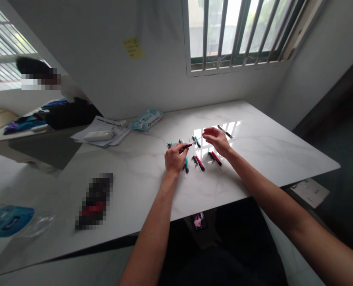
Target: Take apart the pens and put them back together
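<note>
My left hand [175,159] is closed around a dark pen barrel [186,147] with some red on it, its open end pointing right. In my right hand [217,140], the thumb and forefinger pinch a thin pen refill [199,138], which runs toward the barrel's end. Whether the refill's tip is inside the barrel I cannot tell. Around my hands lie pens in parts: a red barrel [199,163], another red barrel [216,158], a teal barrel [186,164] and a second teal one [197,142], with small dark pieces and thin refills beside them.
A whole dark pen [225,131] lies beyond my right hand. Farther left are a wipes packet [148,120], papers [97,139], a blurred dark object [95,202] and a blue-labelled bottle [12,220]. A phone [199,221] shows below the table edge. Another person [72,88] sits at left.
</note>
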A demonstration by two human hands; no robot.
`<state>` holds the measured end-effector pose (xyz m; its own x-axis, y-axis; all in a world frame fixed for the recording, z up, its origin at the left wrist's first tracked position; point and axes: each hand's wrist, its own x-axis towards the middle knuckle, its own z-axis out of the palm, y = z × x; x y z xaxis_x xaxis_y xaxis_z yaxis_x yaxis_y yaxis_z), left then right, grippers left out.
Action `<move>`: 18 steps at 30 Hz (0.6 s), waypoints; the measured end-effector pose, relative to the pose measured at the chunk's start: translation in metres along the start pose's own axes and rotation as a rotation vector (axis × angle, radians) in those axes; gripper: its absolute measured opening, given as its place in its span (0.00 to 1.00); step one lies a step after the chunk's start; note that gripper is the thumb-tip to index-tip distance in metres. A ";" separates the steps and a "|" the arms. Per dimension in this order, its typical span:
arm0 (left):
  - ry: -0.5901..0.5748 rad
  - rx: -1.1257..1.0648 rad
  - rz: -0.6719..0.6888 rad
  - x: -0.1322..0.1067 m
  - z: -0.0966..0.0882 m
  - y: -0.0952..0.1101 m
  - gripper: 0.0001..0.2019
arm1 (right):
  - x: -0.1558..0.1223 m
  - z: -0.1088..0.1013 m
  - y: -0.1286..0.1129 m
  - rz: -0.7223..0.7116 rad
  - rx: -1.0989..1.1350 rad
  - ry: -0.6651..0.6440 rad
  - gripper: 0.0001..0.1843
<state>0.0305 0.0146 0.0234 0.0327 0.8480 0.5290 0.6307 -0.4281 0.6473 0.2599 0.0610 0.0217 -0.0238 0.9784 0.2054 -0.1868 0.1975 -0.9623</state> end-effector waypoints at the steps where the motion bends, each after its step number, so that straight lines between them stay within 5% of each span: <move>1: -0.005 -0.004 -0.001 0.000 0.000 0.000 0.09 | 0.000 0.000 0.000 0.001 0.007 -0.002 0.27; 18: -0.009 -0.005 -0.030 0.001 0.000 -0.001 0.09 | 0.002 0.000 0.001 -0.057 -0.026 0.010 0.27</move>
<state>0.0301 0.0161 0.0233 0.0210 0.8634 0.5040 0.6272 -0.4040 0.6659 0.2593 0.0627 0.0213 -0.0045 0.9660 0.2584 -0.1625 0.2542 -0.9534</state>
